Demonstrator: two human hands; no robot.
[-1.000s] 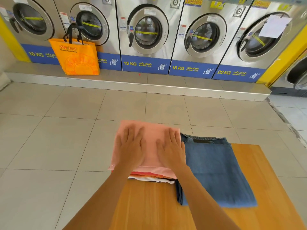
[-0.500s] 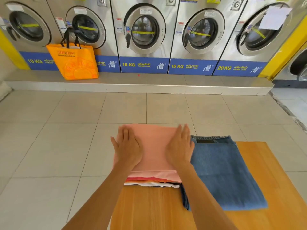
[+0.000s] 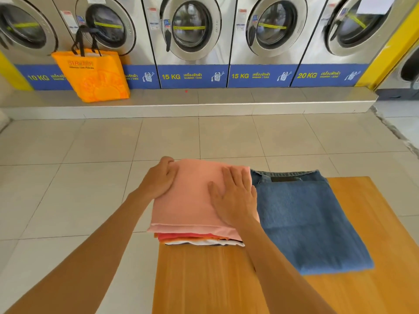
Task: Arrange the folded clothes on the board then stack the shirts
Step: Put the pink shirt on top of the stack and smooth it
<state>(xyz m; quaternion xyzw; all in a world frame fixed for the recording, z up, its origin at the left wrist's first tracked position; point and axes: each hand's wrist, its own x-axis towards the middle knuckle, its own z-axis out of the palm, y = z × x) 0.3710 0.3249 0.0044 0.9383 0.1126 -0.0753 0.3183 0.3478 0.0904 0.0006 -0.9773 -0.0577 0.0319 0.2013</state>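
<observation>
Wooden table point(image 3: 204, 279) nearest the camera, bare front part. On it a stack of folded shirts point(image 3: 199, 240), pink shirt point(image 3: 192, 200) on top, red, orange and white layers showing at the near edge; the stack sits at the table's left far corner and overhangs the left edge a bit. Left hand point(image 3: 158, 181) at the pink shirt's left far corner, fingers curled over the edge, grip closed on the fabric there. Right hand point(image 3: 235, 196) flat on top of the pink shirt near its right side, fingers spread, grip open, just pressing down. Folded jeans point(image 3: 306, 223) just beside the stack on the right, touching it, waistband at the far end. Beyond the table, tiled floor point(image 3: 90, 177), then a raised step with an orange tote bag point(image 3: 93, 75) leaning on a row of front-load washing machines point(image 3: 192, 30).
</observation>
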